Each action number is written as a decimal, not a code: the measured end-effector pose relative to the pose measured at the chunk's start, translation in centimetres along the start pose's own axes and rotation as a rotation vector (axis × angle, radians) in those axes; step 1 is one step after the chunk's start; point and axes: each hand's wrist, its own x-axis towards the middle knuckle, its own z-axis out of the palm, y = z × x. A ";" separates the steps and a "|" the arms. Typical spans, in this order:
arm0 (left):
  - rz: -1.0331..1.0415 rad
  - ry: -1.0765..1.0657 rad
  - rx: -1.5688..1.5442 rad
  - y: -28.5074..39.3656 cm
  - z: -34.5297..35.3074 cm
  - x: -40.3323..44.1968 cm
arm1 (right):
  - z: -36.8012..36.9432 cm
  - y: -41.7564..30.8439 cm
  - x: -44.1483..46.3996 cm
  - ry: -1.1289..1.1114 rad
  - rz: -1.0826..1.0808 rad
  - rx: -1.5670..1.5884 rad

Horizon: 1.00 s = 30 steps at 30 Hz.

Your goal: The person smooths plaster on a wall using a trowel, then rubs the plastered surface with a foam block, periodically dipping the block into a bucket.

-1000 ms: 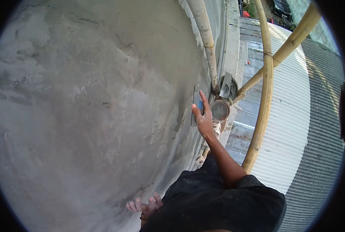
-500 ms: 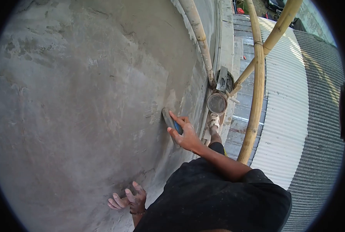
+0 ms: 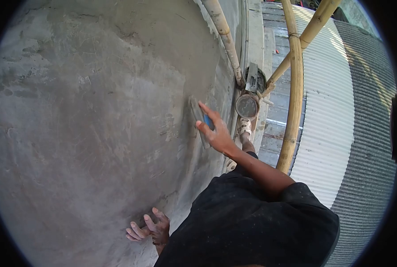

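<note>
My right hand (image 3: 215, 131) grips a plastering float (image 3: 200, 122) by its blue handle (image 3: 208, 121). The float's long grey blade lies against the plastered wall (image 3: 114, 129), its upper end pointing away from me. Lower down, my left hand (image 3: 150, 226) is held close to the wall with its fingers spread and dusty with plaster; nothing is in it. Whether its fingertips touch the wall I cannot tell. The plaster is smooth and grey, with rougher, lighter patches here and there.
A round bucket of grey mix (image 3: 247, 107) stands on the narrow plank by my foot. Behind it is another container with a grey tool (image 3: 252, 78) across it. Bamboo poles (image 3: 295, 89) rise on the right, above corrugated roofing (image 3: 325, 115).
My right hand has slid the float up along the wall, away from me, and its blade stands more upright. My left hand has barely moved. The view has shifted slightly.
</note>
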 end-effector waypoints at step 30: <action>0.076 -0.037 0.034 0.8 0.0 0.7 | 3.2 10.1 3.0 0.209 0.112 -0.074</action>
